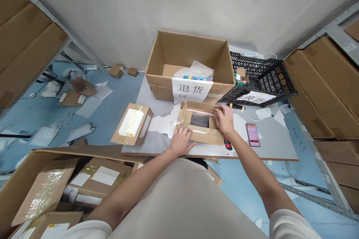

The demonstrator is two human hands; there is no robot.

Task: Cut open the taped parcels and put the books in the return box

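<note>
A small cardboard box (pixel 206 136) lies on the table in front of me, its top flaps folded open. Something dark and flat (pixel 199 120) shows inside it, too shaded to name. My left hand (pixel 181 141) is closed over the box's near left corner, fingers curled on the cardboard. At the right end, my right hand (pixel 225 119) grips the flap and side, fingertips bent inward. A red and black tool handle (pixel 227 143) pokes out by the box's right end, partly hidden under my wrist. Behind that hand lies a yellow and black tool (pixel 236 106).
A large open carton (pixel 157 87) with a paper sign stands behind. Right of it sits a black plastic crate (pixel 280 82). A phone (pixel 252 134) lies at right, a taped box (pixel 134 124) at left. Parcels fill a big carton (pixel 84 151) at lower left. Loaded shelves flank both sides.
</note>
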